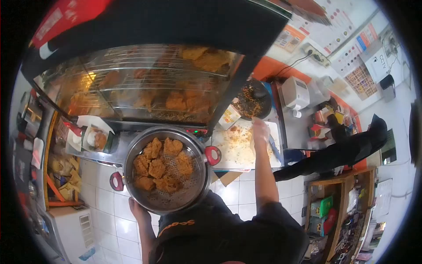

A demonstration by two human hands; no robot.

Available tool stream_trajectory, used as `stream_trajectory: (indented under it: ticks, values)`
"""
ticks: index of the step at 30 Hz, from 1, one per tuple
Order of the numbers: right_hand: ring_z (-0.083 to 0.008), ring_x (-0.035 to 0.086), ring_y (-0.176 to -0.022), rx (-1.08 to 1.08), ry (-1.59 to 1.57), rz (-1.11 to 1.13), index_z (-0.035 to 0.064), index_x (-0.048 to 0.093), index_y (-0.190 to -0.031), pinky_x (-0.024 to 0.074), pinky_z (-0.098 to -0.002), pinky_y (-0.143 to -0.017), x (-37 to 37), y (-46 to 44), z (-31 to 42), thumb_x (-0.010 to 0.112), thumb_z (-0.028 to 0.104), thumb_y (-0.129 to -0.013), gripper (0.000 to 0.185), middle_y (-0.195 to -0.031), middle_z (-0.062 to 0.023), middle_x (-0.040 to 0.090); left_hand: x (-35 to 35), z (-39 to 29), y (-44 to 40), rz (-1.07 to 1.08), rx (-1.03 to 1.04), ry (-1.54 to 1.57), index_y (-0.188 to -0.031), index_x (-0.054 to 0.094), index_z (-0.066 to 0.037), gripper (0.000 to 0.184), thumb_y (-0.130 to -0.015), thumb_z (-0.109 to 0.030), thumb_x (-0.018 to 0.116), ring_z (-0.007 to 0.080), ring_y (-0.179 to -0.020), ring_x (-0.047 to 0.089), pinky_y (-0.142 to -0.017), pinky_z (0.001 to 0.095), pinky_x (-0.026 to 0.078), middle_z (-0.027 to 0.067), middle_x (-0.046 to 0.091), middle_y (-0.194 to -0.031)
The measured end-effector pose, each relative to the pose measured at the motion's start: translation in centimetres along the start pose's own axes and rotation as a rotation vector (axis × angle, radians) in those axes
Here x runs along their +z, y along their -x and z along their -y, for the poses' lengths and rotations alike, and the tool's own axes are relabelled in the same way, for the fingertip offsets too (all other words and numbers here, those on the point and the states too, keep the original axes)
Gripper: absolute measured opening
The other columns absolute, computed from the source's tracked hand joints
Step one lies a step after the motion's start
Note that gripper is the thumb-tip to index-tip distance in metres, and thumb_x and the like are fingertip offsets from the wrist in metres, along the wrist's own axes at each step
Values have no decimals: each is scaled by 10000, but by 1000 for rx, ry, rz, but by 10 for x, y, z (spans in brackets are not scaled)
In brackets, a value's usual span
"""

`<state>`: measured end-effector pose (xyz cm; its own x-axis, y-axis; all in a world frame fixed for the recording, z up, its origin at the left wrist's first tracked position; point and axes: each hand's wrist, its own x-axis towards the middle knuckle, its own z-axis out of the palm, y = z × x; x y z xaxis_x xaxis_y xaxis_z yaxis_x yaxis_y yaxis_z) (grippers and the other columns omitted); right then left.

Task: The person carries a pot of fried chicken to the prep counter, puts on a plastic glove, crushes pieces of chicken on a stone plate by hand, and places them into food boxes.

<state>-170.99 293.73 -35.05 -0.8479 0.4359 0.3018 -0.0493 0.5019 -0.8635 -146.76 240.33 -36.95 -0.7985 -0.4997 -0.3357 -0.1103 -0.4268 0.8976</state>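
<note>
A round metal pot with a perforated insert (193, 193) holds several pieces of fried chicken (157, 168) and has red handles on both sides. My left hand (140, 210) supports the pot at its lower left edge, with its fingers partly hidden beneath. Over a white cutting board (228, 152) strewn with crumbs is my right hand (260, 132), in what looks like a clear plastic glove; its fingers are blurred. A knife (275, 148) lies on the board just right of that hand. Beyond the fingertips sits a dark bowl (252, 103) with reddish bits in it.
A glass display cabinet (145, 83) with fried food stands ahead. Left of the pot, a white tray (107, 127) holds food. A small box (229, 117) is beside the bowl. Another person in dark clothes (343, 147) is at right, near wooden shelves (340, 193).
</note>
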Motion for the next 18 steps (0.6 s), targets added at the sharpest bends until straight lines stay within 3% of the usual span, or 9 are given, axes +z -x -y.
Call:
stream_trajectory:
  ticks: [2,4,7,10,11,14,18]
  values:
    - [-160,641,-895,-33,206,136,23,676,-1142,503,-280,-816,12,-64,-44,584,70,-864,296,-993,-123,693,0,6,3,-61,65,-166,-984,508,-62,126,-984,-183,542,142,-820,602,-713,284,503,46,605,-905]
    - [-222,674,-899,124,-618,390,32,705,-1081,512,-299,-825,48,-139,-145,627,138,-869,250,-1001,-152,707,-4,14,-2,-65,25,-48,-994,513,-55,105,-966,-151,543,160,-841,611,-742,286,508,61,610,-931]
    - [-300,676,-944,0,708,403,53,698,-1097,519,-358,-846,62,-153,-19,624,203,-881,273,-1041,-166,703,6,9,1,-66,45,-152,-1049,523,-27,145,-956,-138,527,207,-925,636,-794,335,534,108,617,-1028]
    - [-325,661,-1007,136,609,575,92,711,-1079,510,-399,-871,85,-186,-27,635,310,-892,297,-1081,-180,680,28,-8,11,-92,48,-202,-1063,523,-13,164,-958,-140,529,205,-933,636,-810,337,536,113,617,-1032]
    - [-330,656,-1022,156,658,617,118,731,-1060,510,-404,-881,92,-196,-42,649,433,-875,375,-1085,-164,685,33,-12,13,-105,60,-248,-1064,522,-9,168,-959,-140,530,202,-932,636,-814,336,536,114,616,-1030]
    - [-339,652,-1027,-181,976,711,105,748,-994,507,-407,-885,102,-208,-59,655,528,-848,457,-1065,-176,686,36,-11,11,-185,13,-200,-1061,520,-5,168,-963,-142,530,196,-921,637,-805,328,541,115,615,-1028]
    - [-339,657,-997,-185,956,717,52,741,-918,505,-420,-873,90,-204,-48,567,635,-858,612,-1023,-194,688,39,-13,15,-124,90,-320,-1054,520,-8,171,-961,-150,537,188,-903,637,-786,318,543,109,615,-1023]
